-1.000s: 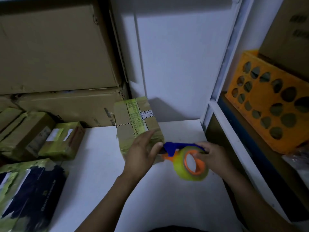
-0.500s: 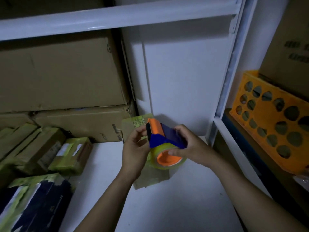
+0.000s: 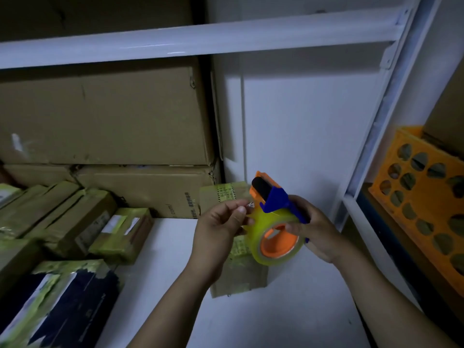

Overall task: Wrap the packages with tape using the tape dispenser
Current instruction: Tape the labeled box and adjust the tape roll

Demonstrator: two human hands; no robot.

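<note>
Raised: tape dispenser now above package; right hand grips its handle, left hand pinches tape end beside it. Film light, sticky, pull taut

Dim storage nook, low light. White metal upright post runs top to bottom, leaning w/ lens. Left of post: white back panel, white shelf surface below it, white crossbar overhead. Further left of post: two big cardboard boxes, stacked. Right of post: orange perforated crate in next bay, brown carton behind it.
</note>
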